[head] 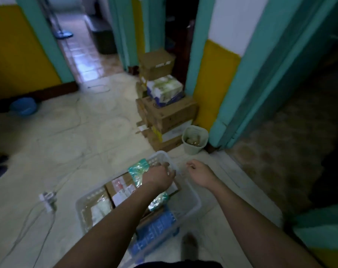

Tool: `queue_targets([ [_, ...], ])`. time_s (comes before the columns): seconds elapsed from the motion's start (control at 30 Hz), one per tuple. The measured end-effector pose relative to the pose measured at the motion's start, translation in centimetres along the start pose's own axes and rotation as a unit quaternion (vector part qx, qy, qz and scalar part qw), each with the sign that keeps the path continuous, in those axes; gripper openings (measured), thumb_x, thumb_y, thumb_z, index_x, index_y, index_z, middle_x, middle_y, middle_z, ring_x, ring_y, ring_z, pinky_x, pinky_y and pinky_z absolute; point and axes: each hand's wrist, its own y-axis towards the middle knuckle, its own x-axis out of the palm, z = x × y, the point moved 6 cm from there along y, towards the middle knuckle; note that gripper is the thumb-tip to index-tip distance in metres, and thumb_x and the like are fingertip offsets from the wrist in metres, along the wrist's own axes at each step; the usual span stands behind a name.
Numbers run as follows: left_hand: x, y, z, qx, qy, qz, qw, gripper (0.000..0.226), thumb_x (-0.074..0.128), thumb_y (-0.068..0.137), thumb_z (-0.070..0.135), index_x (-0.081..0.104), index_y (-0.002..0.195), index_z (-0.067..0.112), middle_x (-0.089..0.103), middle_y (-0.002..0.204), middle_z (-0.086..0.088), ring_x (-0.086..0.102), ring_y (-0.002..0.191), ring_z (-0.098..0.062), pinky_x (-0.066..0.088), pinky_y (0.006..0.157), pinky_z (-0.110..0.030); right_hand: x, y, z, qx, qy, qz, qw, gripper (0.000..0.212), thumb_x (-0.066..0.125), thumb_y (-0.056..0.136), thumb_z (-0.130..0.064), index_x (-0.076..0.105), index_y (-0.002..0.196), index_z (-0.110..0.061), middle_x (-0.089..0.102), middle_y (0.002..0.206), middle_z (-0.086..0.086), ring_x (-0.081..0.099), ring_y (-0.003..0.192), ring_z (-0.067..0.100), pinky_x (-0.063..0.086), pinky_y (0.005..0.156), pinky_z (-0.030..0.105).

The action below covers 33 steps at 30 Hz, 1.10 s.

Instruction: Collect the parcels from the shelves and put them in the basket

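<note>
Parcels in basket: several already lie in my clear plastic basket (193,198) on the floor: a brown box (95,206) at its left end, a labelled carton (121,185) beside it, a blue printed pack (156,227) at the near edge.
Step in hand: I judge I am setting down the green bubble-wrapped parcel (138,169) at the basket's far edge.
Left hand: my left hand (160,176) reaches over the basket, fingers curled onto that green parcel; the blur keeps me from saying how firm the hold is.
Right hand: my right hand (198,171) hangs loosely clenched just past the basket's far right corner, holding nothing I can see.
Next move: probably let the green parcel settle flat among the others, then go for another; no shelves show from here, so I must turn to find them.
Floor, left: pale patterned tiles, a white power strip (48,200) with its cord trailing near the basket's left end, a blue basin (24,106) by the wall.
Floor, middle: a stack of cardboard boxes (168,111) against the doorway pillar.
Floor, right: a small pale waste bin (194,139) beside the stack.
Room: yellow and white walls, teal door frames, dim light.
</note>
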Motion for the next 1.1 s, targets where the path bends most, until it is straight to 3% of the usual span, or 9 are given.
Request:
queue_targets([
  [0.1,-0.2,0.0,6.3,0.094,0.048,-0.025,0.994,0.060,0.032,0.101,0.058,0.038,0.151,0.024,0.042,0.153,-0.013,0.042,0.138,-0.035,0.039,0.111,-0.045,-3.8,-4.9,3.1,0.044,0.006,0.081,0.996,0.028,0.048,0.100,-0.036,0.064,0.117,-0.019,0.067,0.120,0.006,0.061,0.110,0.025,0.049,0.094,0.035],
  [0.23,1.5,-2.6,17.5,0.214,0.105,-0.062,0.969,0.061,0.033,0.101,0.058,0.037,0.152,0.025,0.039,0.157,-0.010,0.038,0.141,-0.032,0.033,0.115,-0.046,-9.0,-14.1,9.0,0.101,0.041,0.186,0.976,0.032,0.048,0.100,-0.041,0.065,0.116,-0.019,0.069,0.115,0.004,0.063,0.106,0.024,0.048,0.091,0.032],
  [0.37,3.9,-10.2,31.0,0.382,0.171,-0.073,0.905,0.053,0.035,0.101,0.056,0.050,0.143,0.028,0.050,0.150,-0.007,0.046,0.135,-0.030,0.040,0.108,-0.037,-14.4,-25.2,15.9,0.176,0.055,0.278,0.943,0.046,0.042,0.100,-0.050,0.065,0.124,-0.018,0.067,0.126,0.006,0.060,0.117,0.027,0.046,0.096,0.031],
  [0.47,6.4,-18.1,40.4,0.482,0.203,-0.090,0.847,0.056,0.033,0.100,0.059,0.053,0.139,0.023,0.051,0.148,-0.005,0.047,0.134,-0.030,0.038,0.108,-0.036,-17.8,-35.3,20.4,0.214,0.055,0.359,0.907,0.045,0.039,0.103,-0.047,0.065,0.120,-0.015,0.066,0.126,0.013,0.060,0.117,0.030,0.047,0.092,0.035],
  [0.57,9.4,-26.9,48.7,0.561,0.227,-0.065,0.793,0.067,0.030,0.093,0.071,0.049,0.143,0.031,0.050,0.148,-0.007,0.047,0.135,-0.031,0.039,0.110,-0.046,-19.8,-46.2,25.0,0.270,0.063,0.432,0.858,0.049,0.040,0.102,-0.050,0.059,0.133,-0.017,0.062,0.134,0.015,0.056,0.125,0.031,0.045,0.097,0.036],
  [0.67,13.5,-37.6,55.2,0.636,0.235,-0.064,0.733,0.063,0.034,0.097,0.066,0.046,0.146,0.029,0.048,0.151,-0.006,0.046,0.138,-0.029,0.040,0.111,-0.045,-20.6,-57.6,29.8,0.308,0.069,0.485,0.816,0.050,0.040,0.103,-0.049,0.057,0.136,-0.015,0.059,0.139,0.012,0.054,0.129,0.030,0.044,0.101,0.036],
  [0.9,25.1,-63.4,66.3,0.749,0.217,-0.088,0.620,0.060,0.032,0.100,0.064,0.039,0.151,0.033,0.041,0.157,-0.001,0.037,0.143,-0.026,0.036,0.112,-0.046,-19.2,-85.6,40.8,0.449,0.065,0.537,0.712,0.057,0.035,0.098,-0.060,0.050,0.142,-0.026,0.056,0.142,0.003,0.054,0.126,0.025,0.045,0.104,0.044],
  [1.1,33.0,-81.0,72.7,0.793,0.178,-0.148,0.563,0.056,0.033,0.101,0.060,0.045,0.147,0.032,0.046,0.154,0.001,0.043,0.139,-0.026,0.039,0.111,-0.045,-18.2,-105.3,46.1,0.522,0.057,0.552,0.647,0.052,0.036,0.100,-0.055,0.056,0.136,-0.022,0.059,0.136,0.004,0.055,0.123,0.026,0.046,0.097,0.038],
])
